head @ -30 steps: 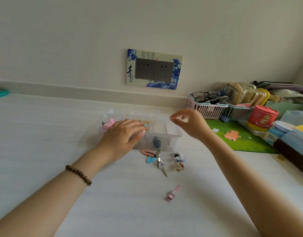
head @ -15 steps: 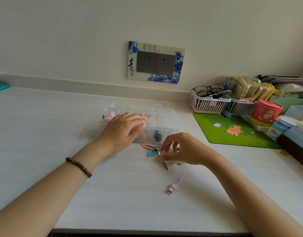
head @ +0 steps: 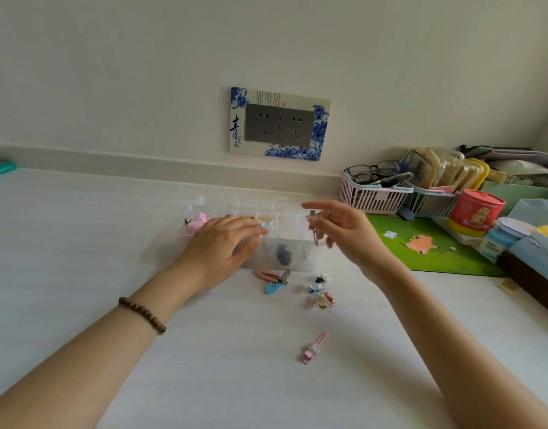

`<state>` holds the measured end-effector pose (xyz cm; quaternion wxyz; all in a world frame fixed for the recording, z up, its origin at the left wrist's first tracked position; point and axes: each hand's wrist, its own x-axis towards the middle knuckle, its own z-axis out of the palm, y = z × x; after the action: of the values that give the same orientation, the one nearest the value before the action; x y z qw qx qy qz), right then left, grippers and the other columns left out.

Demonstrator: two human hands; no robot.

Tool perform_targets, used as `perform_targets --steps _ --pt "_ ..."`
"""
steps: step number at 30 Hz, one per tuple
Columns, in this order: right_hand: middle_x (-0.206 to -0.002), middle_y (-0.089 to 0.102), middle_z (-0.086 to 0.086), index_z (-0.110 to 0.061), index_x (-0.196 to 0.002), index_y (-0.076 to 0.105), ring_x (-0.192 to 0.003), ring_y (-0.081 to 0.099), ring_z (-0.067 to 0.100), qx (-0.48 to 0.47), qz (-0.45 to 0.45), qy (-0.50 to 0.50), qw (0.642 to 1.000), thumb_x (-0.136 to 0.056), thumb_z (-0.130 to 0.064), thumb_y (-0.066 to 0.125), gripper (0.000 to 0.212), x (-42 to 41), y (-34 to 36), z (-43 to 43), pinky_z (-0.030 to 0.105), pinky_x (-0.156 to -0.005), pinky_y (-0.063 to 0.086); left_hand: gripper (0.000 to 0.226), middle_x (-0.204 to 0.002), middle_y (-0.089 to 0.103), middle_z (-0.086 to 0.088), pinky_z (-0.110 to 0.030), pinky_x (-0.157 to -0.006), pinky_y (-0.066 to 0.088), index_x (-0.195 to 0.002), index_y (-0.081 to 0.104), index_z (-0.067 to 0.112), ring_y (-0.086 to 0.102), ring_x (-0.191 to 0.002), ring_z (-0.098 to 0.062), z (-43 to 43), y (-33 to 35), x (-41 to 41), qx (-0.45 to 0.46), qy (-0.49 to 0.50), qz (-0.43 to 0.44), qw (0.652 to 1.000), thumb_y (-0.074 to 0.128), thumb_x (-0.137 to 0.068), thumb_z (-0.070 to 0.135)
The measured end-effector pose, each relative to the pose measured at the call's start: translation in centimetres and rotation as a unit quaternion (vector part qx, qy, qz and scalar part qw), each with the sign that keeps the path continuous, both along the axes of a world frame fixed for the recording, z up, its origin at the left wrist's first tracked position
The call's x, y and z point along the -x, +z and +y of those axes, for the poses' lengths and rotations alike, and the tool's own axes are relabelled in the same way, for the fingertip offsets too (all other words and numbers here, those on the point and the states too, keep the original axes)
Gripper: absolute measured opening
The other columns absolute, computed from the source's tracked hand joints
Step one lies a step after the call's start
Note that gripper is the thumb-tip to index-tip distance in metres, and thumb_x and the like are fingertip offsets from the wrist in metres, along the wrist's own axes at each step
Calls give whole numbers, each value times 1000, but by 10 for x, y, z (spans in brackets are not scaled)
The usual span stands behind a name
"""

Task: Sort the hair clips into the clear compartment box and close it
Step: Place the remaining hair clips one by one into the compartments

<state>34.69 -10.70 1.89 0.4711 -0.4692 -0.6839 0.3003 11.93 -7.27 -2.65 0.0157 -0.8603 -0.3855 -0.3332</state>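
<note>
Right hand (head: pixel 350 230) pinches a silver clip (head: pixel 314 230) above the clear box (head: pixel 285 258); left hand (head: pixel 223 246) lies flat, steadying it. Next: lower clip into a free compartment.

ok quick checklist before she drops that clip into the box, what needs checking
1. Clip held: the right hand pinches a slim silver clip between fingertips: ok.
2. Box open: the clear compartment box shows no lid over its cells: ok.
3. Box steadied: the left hand lies flat on its left part: ok.
4. Clip over the box: it hangs above the right end: ok.
5. Target cell free: cannot tell, walls too clear.
6. Sorting finished: not ok, the pink rabbit clip and others remain on the table.
</note>
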Motion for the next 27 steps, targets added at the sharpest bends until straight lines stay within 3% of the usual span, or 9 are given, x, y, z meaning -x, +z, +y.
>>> perform_targets --steps 3,8,12,14,16,18,20,23,27 --pt "-81 69 -5 -27 -96 64 -69 61 -1 -71 -46 -85 993 -86 -14 62 16 -9 3 14 9 -61 48 65 -127 57 10 -27 -100 29 -119 58 30 44 -121 -6 2 -2 0 13 -1 2 1000 13 -86 65" --pt "-89 69 -7 -23 -99 68 -83 62 12 -58 -96 -101 989 -86 -21 62 14 -17 -10 35 5 -64 43 63 -128 57 10 -33 -101 32 -118 58 32 43 -122 -6 3 -2 1 14 -3 3 1000 12 -87 63" --pt "-116 63 1 -19 -109 69 -105 56 15 -47 -222 -155 962 -90 -37 52 31 -20 -22 43 29 -88 46 59 -128 56 9 -29 -99 30 -116 60 35 44 -121 -6 3 -1 2 12 -7 4 1000 15 -88 60" --pt "-118 62 -1 -19 -111 67 -108 56 14 -88 -222 -175 955 -91 -38 51 32 -16 -18 34 32 -93 46 58 -128 56 10 -26 -98 27 -116 60 35 42 -121 -5 3 -2 2 17 -5 4 1000 16 -88 60" --pt "-108 66 -6 -21 -106 69 -94 60 6 -128 -188 -145 963 -90 -35 54 26 -11 -8 19 20 -80 49 58 -129 55 11 -23 -98 24 -116 59 35 41 -121 -3 3 -1 2 23 -6 4 1000 16 -87 60" --pt "-95 70 -10 -22 -99 70 -80 64 2 -96 -153 -50 982 -87 -30 58 19 -5 1 1 16 -70 52 60 -129 55 11 -21 -97 23 -116 59 35 42 -122 -5 3 -1 2 25 -7 6 1000 14 -87 61" --pt "-89 71 -12 -22 -97 71 -77 67 3 -27 -181 43 982 -84 -25 62 16 1 1 -11 16 -72 54 59 -129 56 9 -16 -96 18 -116 60 33 44 -121 -8 1 1 2 18 -5 10 1000 16 -88 60" --pt "-96 73 -7 -21 -101 72 -83 67 5 5 -288 67 955 -82 -25 67 20 10 -14 -13 17 -77 54 54 -127 57 7 2 -92 -1 -115 62 31 46 -120 -10 -4 3 2 3 7 15 1000 21 -89 53" --pt "-102 73 -10 -28 -103 71 -84 63 5 -22 -359 63 931 -79 -32 71 25 17 -29 -9 23 -82 53 54 -129 57 6 -11 -95 15 -117 61 30 44 -122 -9 -3 4 2 20 -7 16 1000 20 -88 51"
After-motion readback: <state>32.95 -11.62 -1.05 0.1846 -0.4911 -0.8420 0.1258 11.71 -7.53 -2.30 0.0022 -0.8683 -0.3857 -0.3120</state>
